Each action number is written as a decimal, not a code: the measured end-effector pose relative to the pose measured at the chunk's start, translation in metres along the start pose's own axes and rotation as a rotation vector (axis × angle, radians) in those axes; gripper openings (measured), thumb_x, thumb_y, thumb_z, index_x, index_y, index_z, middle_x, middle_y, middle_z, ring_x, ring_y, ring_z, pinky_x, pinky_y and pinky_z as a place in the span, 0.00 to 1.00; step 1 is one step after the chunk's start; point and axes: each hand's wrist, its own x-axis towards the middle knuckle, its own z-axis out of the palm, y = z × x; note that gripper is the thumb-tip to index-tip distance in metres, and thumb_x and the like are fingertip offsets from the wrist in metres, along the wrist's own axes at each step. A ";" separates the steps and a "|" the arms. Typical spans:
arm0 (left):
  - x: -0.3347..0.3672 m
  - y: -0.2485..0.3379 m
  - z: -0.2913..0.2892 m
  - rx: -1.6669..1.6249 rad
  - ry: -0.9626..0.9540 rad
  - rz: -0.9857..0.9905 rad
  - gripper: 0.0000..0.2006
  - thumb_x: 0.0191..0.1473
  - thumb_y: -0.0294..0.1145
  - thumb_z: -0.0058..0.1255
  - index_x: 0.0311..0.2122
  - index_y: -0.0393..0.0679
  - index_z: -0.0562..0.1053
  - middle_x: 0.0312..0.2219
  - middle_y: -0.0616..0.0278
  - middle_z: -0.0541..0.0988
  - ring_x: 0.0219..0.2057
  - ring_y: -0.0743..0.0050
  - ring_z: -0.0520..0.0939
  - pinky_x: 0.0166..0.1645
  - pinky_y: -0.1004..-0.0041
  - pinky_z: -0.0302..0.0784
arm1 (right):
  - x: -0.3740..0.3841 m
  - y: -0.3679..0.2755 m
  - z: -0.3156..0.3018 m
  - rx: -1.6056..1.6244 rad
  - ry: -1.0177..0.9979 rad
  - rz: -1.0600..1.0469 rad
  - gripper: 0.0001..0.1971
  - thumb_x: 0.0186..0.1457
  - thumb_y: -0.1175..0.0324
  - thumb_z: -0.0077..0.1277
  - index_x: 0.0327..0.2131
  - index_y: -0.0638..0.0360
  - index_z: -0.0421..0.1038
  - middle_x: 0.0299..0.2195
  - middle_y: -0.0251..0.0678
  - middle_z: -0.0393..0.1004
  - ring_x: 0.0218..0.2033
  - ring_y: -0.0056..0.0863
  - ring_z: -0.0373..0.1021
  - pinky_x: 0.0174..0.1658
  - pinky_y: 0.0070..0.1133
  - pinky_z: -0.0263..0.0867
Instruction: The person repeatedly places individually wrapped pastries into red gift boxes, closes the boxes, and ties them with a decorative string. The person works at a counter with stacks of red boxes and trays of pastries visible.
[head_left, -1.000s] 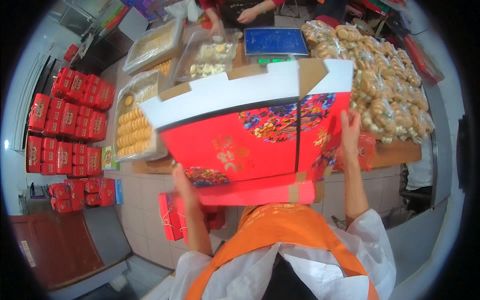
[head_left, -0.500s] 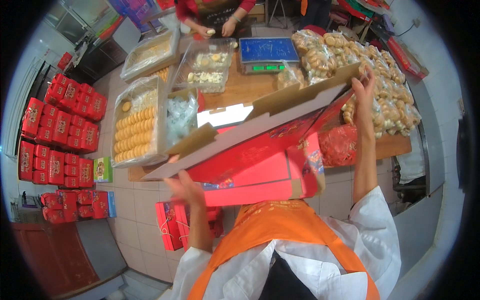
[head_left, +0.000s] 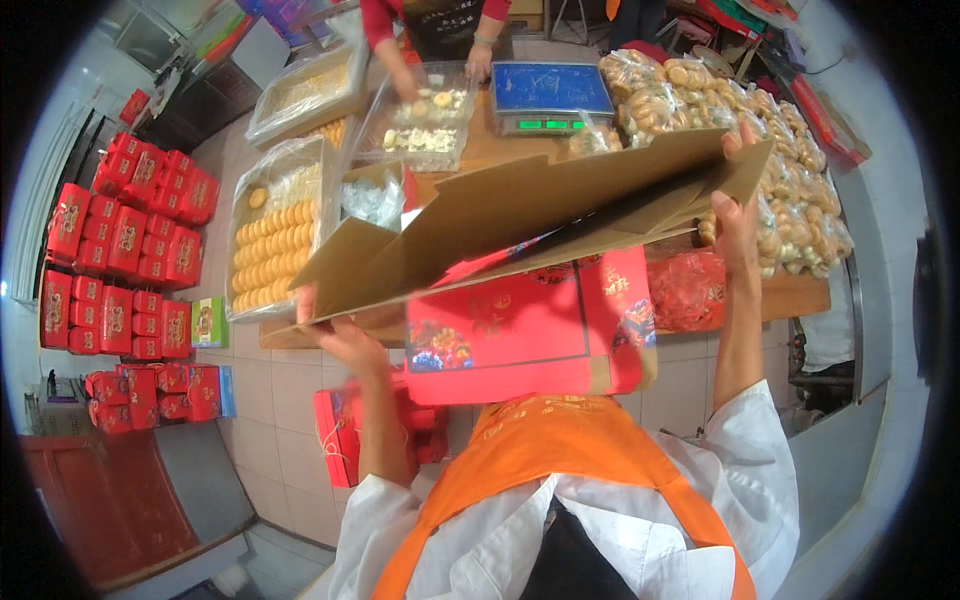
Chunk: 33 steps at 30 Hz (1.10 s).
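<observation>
Between my two hands stretches a red-printed cardboard box (head_left: 500, 215), part-folded, its brown inside and notched flaps turned toward me and upward. My left hand (head_left: 350, 345) grips its lower left corner, fingers beneath and thumb at the edge. At the upper right end, my right hand (head_left: 738, 215) clasps the raised end flaps, with fingertips showing above them. Just under the held box lies flat red printed cardboard (head_left: 500, 345) with flower patterns, at the near table edge against my orange apron (head_left: 565, 440).
Across the wooden table (head_left: 505, 155), a co-worker's hands (head_left: 478, 62) are near a clear tray (head_left: 372, 145) of pale pieces. Around stand a blue scale (head_left: 553, 90), round pastries (head_left: 275, 250), bagged pastries (head_left: 740, 120) and a red bag (head_left: 688, 290). Stacked red boxes (head_left: 125, 235) line the left.
The held box has turned from showing its red outside to its brown inside, uncovering more red cardboard beneath. My left hand has shifted left and up. The co-worker's left-side hand now reaches into the tray.
</observation>
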 end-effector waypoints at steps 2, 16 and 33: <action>-0.003 0.008 0.010 0.017 0.036 0.015 0.20 0.58 0.33 0.37 0.54 0.43 0.54 0.42 0.58 0.69 0.39 0.71 0.74 0.36 0.77 0.74 | 0.004 0.022 -0.016 -0.053 -0.062 -0.063 0.51 0.37 0.42 0.52 0.60 0.60 0.39 0.60 0.39 0.46 0.60 0.33 0.47 0.60 0.29 0.42; -0.007 -0.010 -0.002 0.268 -0.208 0.166 0.28 0.47 0.20 0.49 0.52 0.37 0.51 0.49 0.51 0.62 0.48 0.64 0.68 0.50 0.69 0.67 | 0.033 0.022 -0.016 -0.175 -0.160 0.155 0.42 0.46 0.60 0.46 0.61 0.56 0.36 0.58 0.51 0.46 0.59 0.39 0.46 0.58 0.29 0.45; -0.009 -0.009 -0.004 0.174 -0.146 0.153 0.30 0.47 0.19 0.52 0.53 0.39 0.51 0.46 0.53 0.64 0.46 0.65 0.68 0.40 0.66 0.77 | 0.028 0.015 -0.018 -0.456 -0.353 -0.002 0.46 0.40 0.69 0.46 0.61 0.57 0.31 0.58 0.46 0.47 0.57 0.37 0.50 0.56 0.26 0.50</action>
